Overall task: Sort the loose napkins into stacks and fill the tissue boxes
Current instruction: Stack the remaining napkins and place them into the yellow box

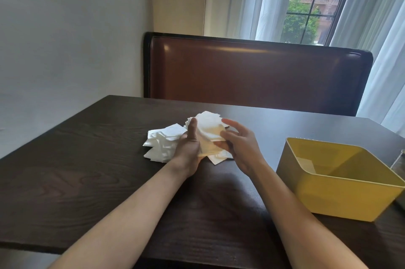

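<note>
A stack of white napkins (209, 129) is held upright above the dark table (87, 159). My left hand (189, 150) grips the stack from below and from the left, thumb pressed on its face. My right hand (237, 144) touches the stack's right edge with fingers spread. Behind and under the hands lies a loose pile of white napkins (162, 142). At the right stands an open yellow tissue box (337, 194); a pale sheet seems to lie in its bottom.
A brown padded bench back (252, 71) runs along the table's far side. A dark object (400, 159) peeks in at the right edge behind the yellow box. A curtained window (311, 1) is behind the bench, and a plain wall on the left.
</note>
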Demonstrator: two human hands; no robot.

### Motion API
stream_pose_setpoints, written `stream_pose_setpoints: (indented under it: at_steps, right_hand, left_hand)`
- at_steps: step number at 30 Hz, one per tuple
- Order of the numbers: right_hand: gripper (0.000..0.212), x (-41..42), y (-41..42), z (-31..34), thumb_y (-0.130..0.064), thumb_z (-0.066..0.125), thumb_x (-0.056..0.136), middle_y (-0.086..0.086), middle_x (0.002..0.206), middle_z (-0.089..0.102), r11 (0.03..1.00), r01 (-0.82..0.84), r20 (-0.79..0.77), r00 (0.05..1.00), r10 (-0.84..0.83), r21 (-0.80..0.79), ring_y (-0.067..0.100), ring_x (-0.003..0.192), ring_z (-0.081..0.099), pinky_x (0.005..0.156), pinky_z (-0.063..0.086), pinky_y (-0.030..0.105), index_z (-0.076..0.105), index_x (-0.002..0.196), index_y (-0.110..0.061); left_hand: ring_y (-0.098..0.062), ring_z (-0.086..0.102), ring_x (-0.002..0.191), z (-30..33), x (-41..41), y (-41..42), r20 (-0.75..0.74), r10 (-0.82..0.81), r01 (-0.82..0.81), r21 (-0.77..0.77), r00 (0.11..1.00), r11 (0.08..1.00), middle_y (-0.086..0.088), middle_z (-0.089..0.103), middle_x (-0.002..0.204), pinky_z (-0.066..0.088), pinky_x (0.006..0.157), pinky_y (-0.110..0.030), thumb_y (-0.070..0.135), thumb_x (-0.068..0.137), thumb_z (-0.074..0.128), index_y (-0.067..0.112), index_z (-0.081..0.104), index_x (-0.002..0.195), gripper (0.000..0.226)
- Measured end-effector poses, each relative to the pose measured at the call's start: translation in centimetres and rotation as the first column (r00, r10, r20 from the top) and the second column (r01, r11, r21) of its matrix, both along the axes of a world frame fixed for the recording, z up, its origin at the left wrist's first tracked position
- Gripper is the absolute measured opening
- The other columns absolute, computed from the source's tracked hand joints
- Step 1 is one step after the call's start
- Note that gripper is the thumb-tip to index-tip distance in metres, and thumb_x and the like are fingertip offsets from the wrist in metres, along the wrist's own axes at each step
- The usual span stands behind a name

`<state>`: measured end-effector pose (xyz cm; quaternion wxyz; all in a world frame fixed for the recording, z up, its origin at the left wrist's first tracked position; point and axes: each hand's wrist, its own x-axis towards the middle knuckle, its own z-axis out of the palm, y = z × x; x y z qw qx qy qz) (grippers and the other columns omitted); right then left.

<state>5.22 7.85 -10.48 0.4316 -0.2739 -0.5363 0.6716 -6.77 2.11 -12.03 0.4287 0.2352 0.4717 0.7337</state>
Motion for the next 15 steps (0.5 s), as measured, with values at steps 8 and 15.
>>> stream_pose_setpoints:
  at_steps: [8,15]
  right_hand:
    - [0.011,0.0,-0.2,0.2,-0.01,0.064,0.093,0.008,0.086,0.07,0.99,0.037,0.2,0.978,-0.065,0.136,0.015,0.068,0.065,0.056,0.055,0.023,0.075,0.092,-0.007]
    - [0.036,1.1,3.1,-2.4,-0.03,0.063,0.093,0.006,0.124,0.066,0.839,0.176,0.657,0.548,-0.518,0.515,0.026,0.116,0.057,0.095,0.046,0.034,0.068,0.121,-0.007]
  left_hand:
    - [-0.031,0.069,0.097,-0.3,0.0,0.3,-0.059,0.082,-0.087,-0.078,0.995,0.993,-0.022,0.068,0.119,0.058,0.084,-0.042,0.019,0.102,0.057,0.001,0.058,0.119,0.024]
    - [-0.028,0.069,0.093,-0.3,-1.0,0.5,-0.06,0.215,-0.219,-0.07,0.975,0.973,-0.012,0.069,0.104,0.057,0.081,-0.04,0.019,0.099,0.06,0.01,0.061,0.104,0.011]
